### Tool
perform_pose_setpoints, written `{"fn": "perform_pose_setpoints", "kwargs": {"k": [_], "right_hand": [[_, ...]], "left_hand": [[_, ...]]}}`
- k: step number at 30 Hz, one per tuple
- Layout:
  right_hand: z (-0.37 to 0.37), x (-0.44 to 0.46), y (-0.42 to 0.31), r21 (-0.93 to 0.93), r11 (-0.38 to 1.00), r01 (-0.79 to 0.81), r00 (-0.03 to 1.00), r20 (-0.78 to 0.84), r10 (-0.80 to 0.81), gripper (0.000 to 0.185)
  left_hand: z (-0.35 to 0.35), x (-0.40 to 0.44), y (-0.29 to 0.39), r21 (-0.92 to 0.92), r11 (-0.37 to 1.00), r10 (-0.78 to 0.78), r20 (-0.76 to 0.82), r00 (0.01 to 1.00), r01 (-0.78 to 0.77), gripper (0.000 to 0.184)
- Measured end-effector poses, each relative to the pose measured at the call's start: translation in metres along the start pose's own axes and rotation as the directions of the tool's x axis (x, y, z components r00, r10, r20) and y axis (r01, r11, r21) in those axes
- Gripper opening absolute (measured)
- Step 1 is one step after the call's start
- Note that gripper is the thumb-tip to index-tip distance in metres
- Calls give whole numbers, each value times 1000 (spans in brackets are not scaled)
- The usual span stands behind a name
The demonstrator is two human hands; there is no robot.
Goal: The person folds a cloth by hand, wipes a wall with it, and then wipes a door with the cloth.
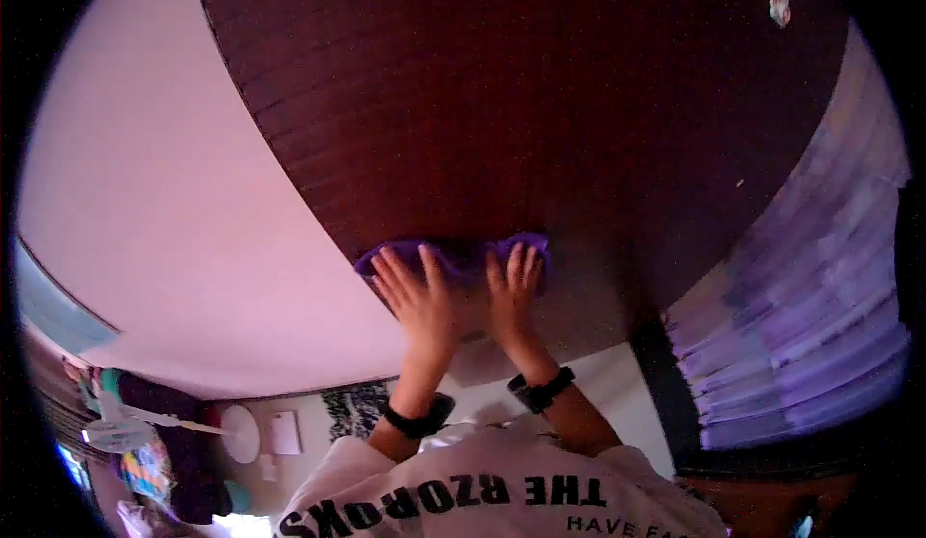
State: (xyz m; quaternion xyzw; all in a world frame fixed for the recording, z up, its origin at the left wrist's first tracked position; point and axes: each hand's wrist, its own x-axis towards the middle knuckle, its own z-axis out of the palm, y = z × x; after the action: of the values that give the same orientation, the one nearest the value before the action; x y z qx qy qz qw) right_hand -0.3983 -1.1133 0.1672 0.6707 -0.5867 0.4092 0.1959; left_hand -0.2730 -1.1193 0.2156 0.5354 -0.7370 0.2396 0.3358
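Note:
A crumpled purple cloth (458, 256) lies across the lower part of a large dark reddish-brown surface (521, 104). My left hand (417, 297) rests on the cloth's left part with its fingers spread and flat. On the cloth's right part, my right hand (514, 287) also lies with fingers stretched out. The hands are a short way apart, with cloth between them. Neither is wrapped round the cloth. Each wrist has a black band on it. Below the forearms a white shirt (502, 470) with black lettering shows.
A smooth pinkish surface (174, 210) borders the dark one on the left. Purple, streaked fabric (791, 316) hangs at the right. A small white object (779, 4) is at the upper right. At the lower left stand a fan-like white object (121, 432) and a round white one (241, 433).

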Motion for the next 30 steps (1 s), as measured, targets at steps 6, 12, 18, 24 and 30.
{"fn": "perform_pose_setpoints", "kwargs": {"k": [6, 12, 18, 24, 30], "right_hand": [[-21, 20, 0, 51, 998, 36, 997, -65, -32, 52], [-70, 99, -9, -104, 983, 150, 972, -168, -166, 50], [-80, 149, -16, -186, 968, 169, 905, -360, -228, 46], [-51, 114, -2, -215, 968, 129, 924, -329, -196, 48], [-10, 49, 11, -204, 932, 301, 923, -182, -338, 43]], "left_hand": [[-8, 1, 0, -202, 977, -70, -19, 997, 64, 72], [-47, 61, -10, -171, 985, -35, -146, 989, 9, 56], [-64, 101, -22, -164, 986, -81, -316, 945, 30, 51], [-21, 65, -24, -154, 986, -112, -332, 936, 64, 50], [20, 0, -11, -163, 986, -38, -75, 996, 25, 51]]}}
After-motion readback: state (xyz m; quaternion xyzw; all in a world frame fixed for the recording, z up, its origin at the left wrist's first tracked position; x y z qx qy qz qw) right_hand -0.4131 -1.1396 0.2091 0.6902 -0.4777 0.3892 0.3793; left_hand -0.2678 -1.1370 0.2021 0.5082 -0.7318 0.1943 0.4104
